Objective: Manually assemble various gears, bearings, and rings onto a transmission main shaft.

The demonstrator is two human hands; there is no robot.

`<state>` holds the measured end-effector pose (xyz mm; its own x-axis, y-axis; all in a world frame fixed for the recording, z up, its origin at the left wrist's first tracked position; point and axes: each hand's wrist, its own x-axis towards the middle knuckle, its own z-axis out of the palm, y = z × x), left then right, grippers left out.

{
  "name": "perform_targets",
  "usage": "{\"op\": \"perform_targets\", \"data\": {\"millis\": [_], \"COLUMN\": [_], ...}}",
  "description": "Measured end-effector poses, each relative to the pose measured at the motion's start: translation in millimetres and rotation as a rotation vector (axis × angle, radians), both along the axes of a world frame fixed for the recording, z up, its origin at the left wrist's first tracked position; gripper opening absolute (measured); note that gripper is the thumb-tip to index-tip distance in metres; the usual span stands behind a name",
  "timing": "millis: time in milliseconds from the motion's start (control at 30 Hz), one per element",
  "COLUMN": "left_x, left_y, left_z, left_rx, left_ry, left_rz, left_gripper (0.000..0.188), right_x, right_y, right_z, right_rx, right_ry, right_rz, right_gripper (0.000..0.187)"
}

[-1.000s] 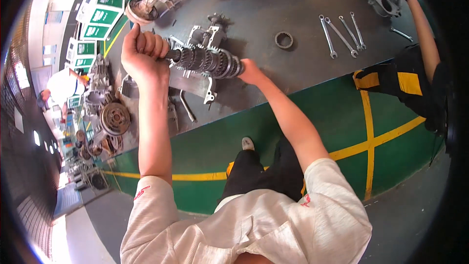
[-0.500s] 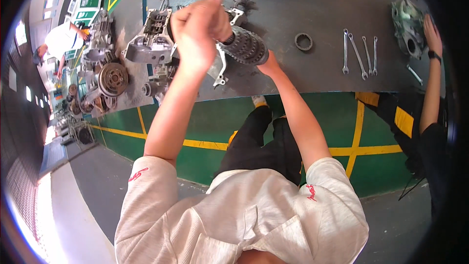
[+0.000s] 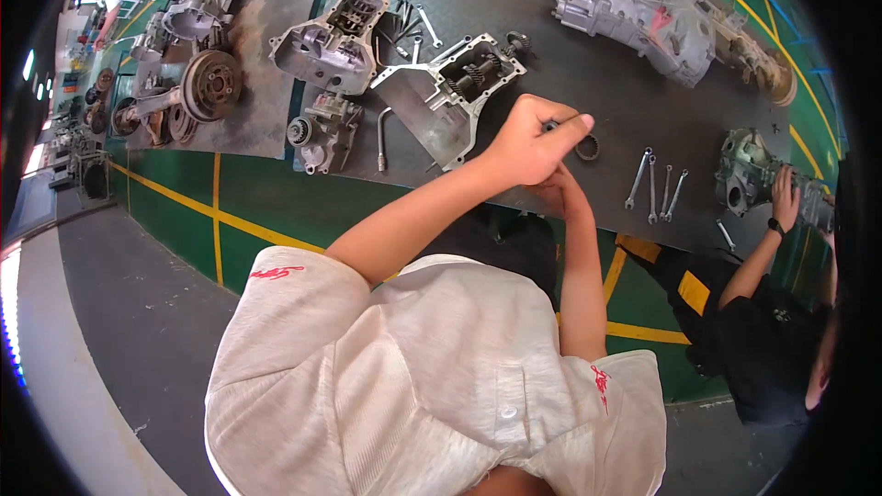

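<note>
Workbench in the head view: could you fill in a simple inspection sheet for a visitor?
Surface: dark workbench, brownish stains toward its left.
Things in hand: dark metal part, mostly hidden by the left hand; metal ring on the bench, partly behind that hand.
Clutter: four combination wrenches side by side; open gearbox housing with gears; silver transmission case.
Hands: left curled around the dark part; right hand below it in the picture, grip hidden.
Cables: nothing seen.
Surroundings: co-worker's hand on a metal casing; green floor with yellow lines.
</note>
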<state>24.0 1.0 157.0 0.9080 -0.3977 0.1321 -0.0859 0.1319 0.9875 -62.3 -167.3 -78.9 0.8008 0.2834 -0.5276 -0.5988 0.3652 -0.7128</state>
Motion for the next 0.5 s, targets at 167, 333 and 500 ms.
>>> {"op": "perform_targets", "data": {"millis": [167,333,500], "left_x": [1,-21,-42], "left_y": [13,10,3], "left_z": [3,4,2], "left_rx": [0.024,0.009,0.101], "left_ry": [0.018,-0.070,-0.121], "left_rz": [-0.045,-0.067,-0.046], "left_gripper": [0.038,0.034,0.030], "right_x": [28,24,35], "right_y": [18,44,37], "right_z": [31,26,11], "right_rx": [0.399,0.404,0.705], "right_ry": [0.433,0.168,0.504], "right_rz": [-0.227,-0.325,-0.278], "right_gripper": [0.073,0.056,0.050]}}
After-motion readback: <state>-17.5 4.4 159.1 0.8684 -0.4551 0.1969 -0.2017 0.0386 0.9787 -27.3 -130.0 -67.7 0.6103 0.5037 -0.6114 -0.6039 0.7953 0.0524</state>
